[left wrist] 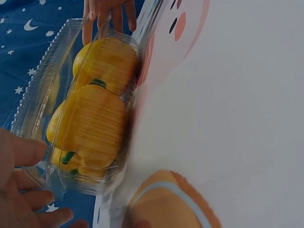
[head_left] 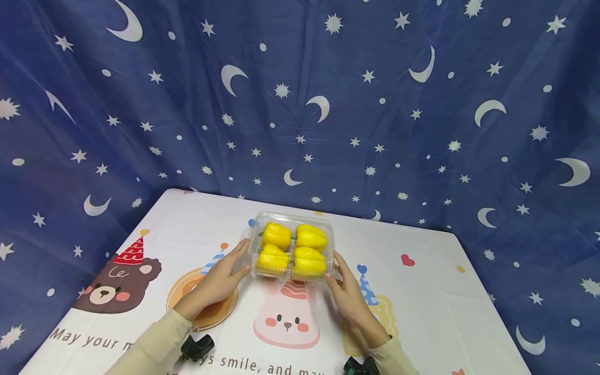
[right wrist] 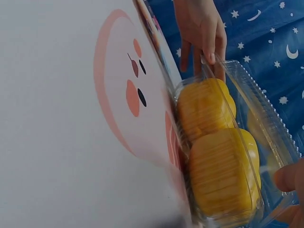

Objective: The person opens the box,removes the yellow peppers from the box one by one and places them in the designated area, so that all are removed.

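Clear box w/ 4 yellow peppers inside; both hands grip its sides.

The left fingers and right fingers hold a clear box of four yellow peppers from either side.

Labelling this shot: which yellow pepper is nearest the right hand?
In the head view, the lower-right yellow pepper in the clear container; the others lie higher or further left.

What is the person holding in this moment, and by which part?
The clear plastic box: the left hand holds its left side, the right hand its right side.
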{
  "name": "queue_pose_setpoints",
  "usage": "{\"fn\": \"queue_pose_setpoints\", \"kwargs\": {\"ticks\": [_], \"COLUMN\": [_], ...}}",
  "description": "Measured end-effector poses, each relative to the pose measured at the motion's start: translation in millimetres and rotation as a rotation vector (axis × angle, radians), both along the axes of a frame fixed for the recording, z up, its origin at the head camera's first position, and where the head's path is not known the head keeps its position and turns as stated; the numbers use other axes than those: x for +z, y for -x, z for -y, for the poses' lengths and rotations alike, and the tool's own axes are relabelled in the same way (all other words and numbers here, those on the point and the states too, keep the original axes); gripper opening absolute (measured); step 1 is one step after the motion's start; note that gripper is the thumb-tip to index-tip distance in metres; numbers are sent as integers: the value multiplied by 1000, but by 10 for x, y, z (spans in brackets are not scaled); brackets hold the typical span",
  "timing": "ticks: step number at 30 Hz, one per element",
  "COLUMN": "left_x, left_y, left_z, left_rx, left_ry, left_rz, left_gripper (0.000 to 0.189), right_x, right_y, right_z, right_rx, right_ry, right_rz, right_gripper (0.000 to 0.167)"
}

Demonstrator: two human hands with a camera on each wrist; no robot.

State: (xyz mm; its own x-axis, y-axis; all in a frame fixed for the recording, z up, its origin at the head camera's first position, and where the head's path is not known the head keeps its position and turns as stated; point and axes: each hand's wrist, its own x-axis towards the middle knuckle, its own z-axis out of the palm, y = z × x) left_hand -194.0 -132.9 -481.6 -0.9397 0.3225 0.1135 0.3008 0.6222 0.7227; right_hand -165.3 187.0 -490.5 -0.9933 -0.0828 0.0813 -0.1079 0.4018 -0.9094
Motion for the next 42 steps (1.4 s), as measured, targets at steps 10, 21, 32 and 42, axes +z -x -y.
{"fn": "queue_pose_setpoints", "kwargs": {"ticks": [10,21,32,42], "left_x": [40,142,253,333], "left_y": [15,-27,-18,31], "left_z": [21,78,111,134], "left_rx": [-7,12,-12,-34], "left_ry": [-27,2,-12,-37], "left_rz": [3,-46,-82,-70], "left_gripper": [66,64,62,62], "right_x": [33,49,109,113], "right_y": [49,51,43,40], "right_z": [-25,-62,-90,-104], "right_rx": [12,20,24,71], "right_ry": [9,8,3,31], "right_rz": [-79,-137,-156,-199], "right_gripper": [63,60,57,60]}}
